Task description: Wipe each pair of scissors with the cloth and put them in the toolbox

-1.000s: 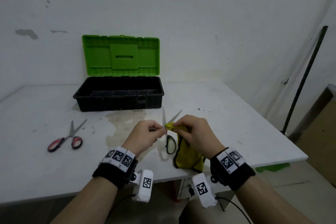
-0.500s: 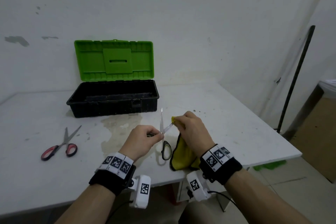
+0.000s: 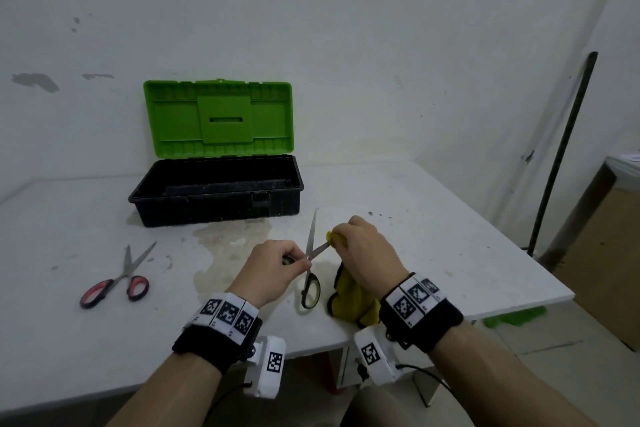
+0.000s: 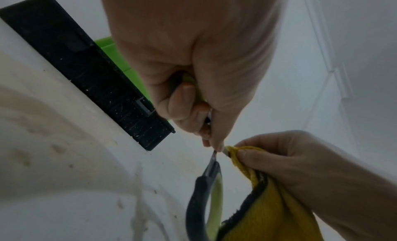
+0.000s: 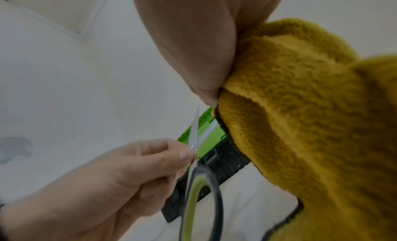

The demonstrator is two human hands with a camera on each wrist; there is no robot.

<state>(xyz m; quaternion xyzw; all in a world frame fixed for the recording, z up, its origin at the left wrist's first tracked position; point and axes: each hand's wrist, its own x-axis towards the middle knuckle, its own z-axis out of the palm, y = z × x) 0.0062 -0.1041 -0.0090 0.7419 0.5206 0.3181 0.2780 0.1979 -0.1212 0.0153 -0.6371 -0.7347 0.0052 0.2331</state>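
Early in the job — the open toolbox (image 3: 214,191) looks empty. The left hand (image 3: 273,267) pinches the green-handled scissors (image 3: 310,274) at the pivot above the table (image 3: 69,340); the right hand (image 3: 363,253) squeezes the yellow cloth (image 3: 349,298) around one blade. The red-handled scissors (image 3: 117,277) lie unwiped — both pairs remain to box.

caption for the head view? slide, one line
Left hand holds open green-handled scissors while right hand wipes one blade with yellow cloth; red scissors wait beside open toolbox.
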